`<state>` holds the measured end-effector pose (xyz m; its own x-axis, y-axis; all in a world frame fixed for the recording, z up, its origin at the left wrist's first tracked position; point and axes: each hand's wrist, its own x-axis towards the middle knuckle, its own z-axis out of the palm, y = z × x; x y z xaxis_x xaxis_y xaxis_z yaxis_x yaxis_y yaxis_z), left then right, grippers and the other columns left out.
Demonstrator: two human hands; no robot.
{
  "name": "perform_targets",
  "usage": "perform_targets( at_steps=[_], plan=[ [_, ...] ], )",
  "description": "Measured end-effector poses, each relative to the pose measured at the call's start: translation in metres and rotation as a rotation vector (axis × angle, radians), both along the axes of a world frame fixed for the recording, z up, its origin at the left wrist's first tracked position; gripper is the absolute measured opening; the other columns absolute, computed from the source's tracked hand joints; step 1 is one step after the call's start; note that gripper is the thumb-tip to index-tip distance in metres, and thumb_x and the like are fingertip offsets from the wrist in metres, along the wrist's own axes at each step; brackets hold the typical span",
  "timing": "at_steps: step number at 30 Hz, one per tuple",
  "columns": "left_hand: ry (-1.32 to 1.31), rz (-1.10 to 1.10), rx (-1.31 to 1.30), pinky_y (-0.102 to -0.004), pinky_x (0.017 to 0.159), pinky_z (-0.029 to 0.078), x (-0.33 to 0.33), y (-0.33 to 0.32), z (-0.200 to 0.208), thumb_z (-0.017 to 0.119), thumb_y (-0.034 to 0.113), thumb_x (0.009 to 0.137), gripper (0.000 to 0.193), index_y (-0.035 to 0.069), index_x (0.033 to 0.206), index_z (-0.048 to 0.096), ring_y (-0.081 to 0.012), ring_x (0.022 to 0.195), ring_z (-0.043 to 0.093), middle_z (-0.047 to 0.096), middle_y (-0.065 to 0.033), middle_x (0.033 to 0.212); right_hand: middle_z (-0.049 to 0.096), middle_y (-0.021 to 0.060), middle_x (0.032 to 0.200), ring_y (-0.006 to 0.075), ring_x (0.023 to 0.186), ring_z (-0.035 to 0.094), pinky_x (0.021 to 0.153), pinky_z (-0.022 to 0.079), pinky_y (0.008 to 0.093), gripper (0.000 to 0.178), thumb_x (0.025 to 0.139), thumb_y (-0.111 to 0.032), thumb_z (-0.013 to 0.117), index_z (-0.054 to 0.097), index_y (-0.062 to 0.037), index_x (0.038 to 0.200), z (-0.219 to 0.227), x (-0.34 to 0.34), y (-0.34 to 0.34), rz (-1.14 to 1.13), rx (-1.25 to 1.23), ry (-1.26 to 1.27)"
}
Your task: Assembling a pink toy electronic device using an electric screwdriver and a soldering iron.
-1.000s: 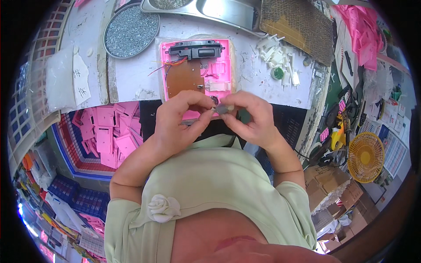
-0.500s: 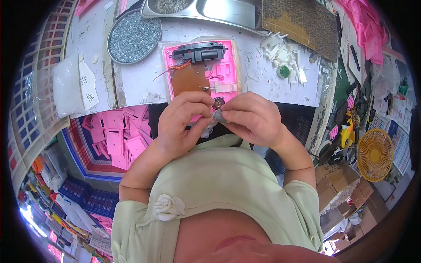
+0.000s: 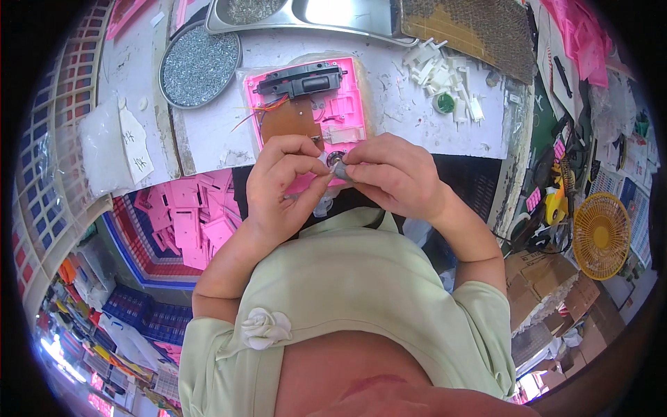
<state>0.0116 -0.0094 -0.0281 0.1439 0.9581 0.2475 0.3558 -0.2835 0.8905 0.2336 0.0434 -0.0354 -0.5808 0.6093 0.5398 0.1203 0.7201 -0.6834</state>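
Note:
A pink plastic housing (image 3: 360, 96) lies at the table's front edge. Fitted in it are a long black part (image 3: 303, 82), a brown board (image 3: 288, 124) and thin coloured wires. Over its near end, my right hand (image 3: 399, 175) pinches a small grey piece (image 3: 341, 171) between thumb and fingers. My left hand (image 3: 286, 182) meets it from the other side, thumb and forefinger closed at the grey piece's edge; whatever lies between those fingertips is too small to make out. Just beyond the fingertips sits a round metal part (image 3: 334, 158), partly covered by my right fingers.
A round tray of small metal screws (image 3: 200, 66) stands at the far left, near a steel tray (image 3: 326, 26). White plastic pieces (image 3: 445, 76) and a green round item (image 3: 443, 103) lie to the right. Below left, a blue-rimmed crate (image 3: 149, 279) holds pink parts.
The table and housing sit slightly further left in view. Both hands stay together at the grey piece, which now covers more of the gap below the round metal part.

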Motion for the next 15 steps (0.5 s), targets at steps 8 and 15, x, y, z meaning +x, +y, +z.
perform_targets(
  at_steps=[8,15],
  plan=[
    [0.165,0.157,0.009,-0.0373,0.071,0.050,-0.003,0.017,-0.007,0.080,-0.002,0.075,0.028,0.005,0.100,0.069,-0.0253,0.086,0.060,0.060,-0.0104,0.103,0.074,0.0130,0.106,0.0234,0.090,0.071,0.080,0.056,0.0321,0.033,0.078,0.004,0.081,0.072,-0.0015,0.109,0.001,0.025,0.028,-0.301,-0.339,0.127],
    [0.540,-0.022,0.108,-0.0417,0.082,0.038,0.008,0.025,-0.008,0.081,0.022,0.077,0.029,0.013,0.104,0.072,-0.0247,0.093,0.054,0.057,-0.0031,0.101,0.074,0.0069,0.106,0.0258,0.107,0.061,0.094,0.048,0.0373,0.030,0.073,-0.006,0.086,0.075,-0.0066,0.102,-0.014,-0.003,0.043,-0.309,-0.198,-0.106]
  ],
)
